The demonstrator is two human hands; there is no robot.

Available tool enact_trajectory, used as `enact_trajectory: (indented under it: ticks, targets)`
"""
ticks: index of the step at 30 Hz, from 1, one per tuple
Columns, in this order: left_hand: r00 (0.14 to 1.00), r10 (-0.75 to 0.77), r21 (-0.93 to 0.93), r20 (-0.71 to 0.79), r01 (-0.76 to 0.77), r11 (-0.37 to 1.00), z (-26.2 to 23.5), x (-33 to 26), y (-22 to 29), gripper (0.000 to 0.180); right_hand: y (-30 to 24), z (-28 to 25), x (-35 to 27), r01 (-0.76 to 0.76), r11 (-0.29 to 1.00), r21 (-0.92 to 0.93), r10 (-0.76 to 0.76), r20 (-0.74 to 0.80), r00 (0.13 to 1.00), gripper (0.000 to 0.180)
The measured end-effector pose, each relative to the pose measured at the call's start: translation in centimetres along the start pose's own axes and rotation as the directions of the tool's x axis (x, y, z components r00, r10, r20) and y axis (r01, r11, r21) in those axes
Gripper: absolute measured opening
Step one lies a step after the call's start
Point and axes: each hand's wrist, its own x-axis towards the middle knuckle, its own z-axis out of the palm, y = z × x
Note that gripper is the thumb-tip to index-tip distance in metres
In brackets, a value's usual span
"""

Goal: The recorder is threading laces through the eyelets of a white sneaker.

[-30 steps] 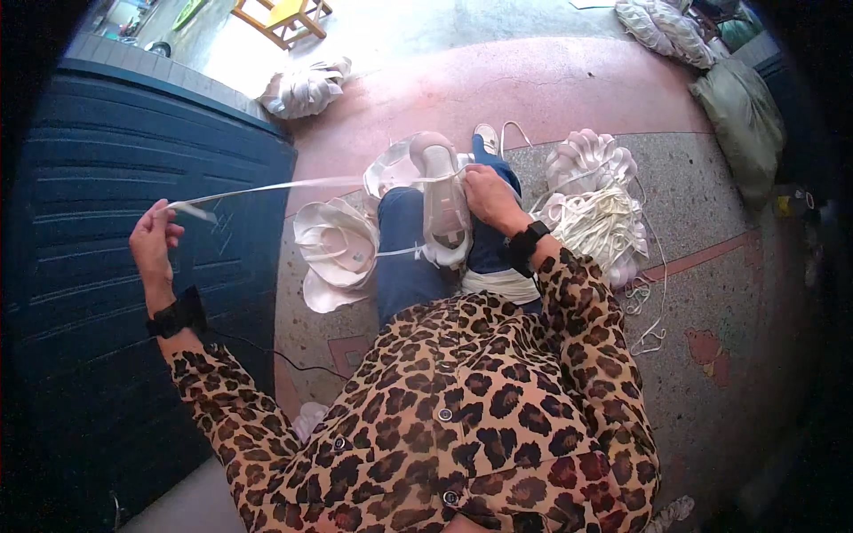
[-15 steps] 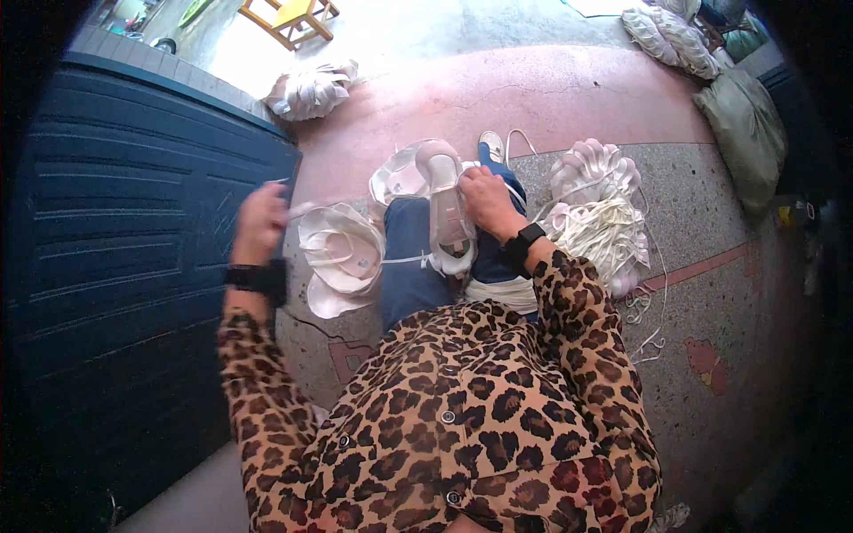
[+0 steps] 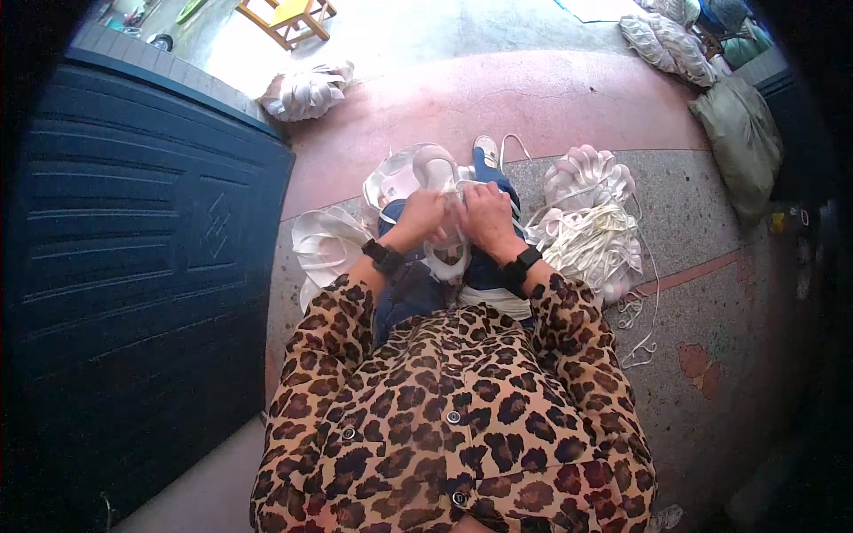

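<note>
My left hand (image 3: pixel 423 216) and my right hand (image 3: pixel 484 216) meet over my lap, both closed on a white moulded plastic piece (image 3: pixel 450 250) that rests on my knees. More clear-white moulded pieces (image 3: pixel 404 173) lie just beyond my hands. I sit on the floor in jeans and a leopard-print shirt, with a dark band on each wrist. What exactly my fingers pinch is hidden between the hands.
A stack of white moulded pieces (image 3: pixel 324 244) lies left of my knee. A heap of white strips and pieces (image 3: pixel 593 231) lies on my right. A dark blue metal door (image 3: pixel 133 266) fills the left. A white bundle (image 3: pixel 306 89), a yellow stool (image 3: pixel 286 18) and sacks (image 3: pixel 737 142) lie farther off.
My left hand, stretched far left pulling a white strip a second ago, has swung back in to my lap and joined my right hand on the white piece.
</note>
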Motion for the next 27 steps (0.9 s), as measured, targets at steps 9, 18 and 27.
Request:
enact_trajectory:
  ticks: [9,18,27]
  targets:
    - [0.994,0.092,0.082,-0.053,-0.088,0.993,0.9,-0.7,-0.3,0.026,-0.9,0.0,1.3,0.013,0.994,-0.112,0.015,0.24,0.971,0.032]
    - [0.906,0.37,0.495,-0.206,-0.23,0.838,2.4,2.3,-3.3,0.025,1.8,-0.5,2.1,0.147,0.982,0.121,-0.175,0.273,0.946,0.02]
    - [0.939,0.334,0.394,-0.08,-0.279,0.876,1.2,2.0,-4.0,0.031,1.9,0.4,2.2,0.082,0.988,0.134,-0.102,0.15,0.983,0.025]
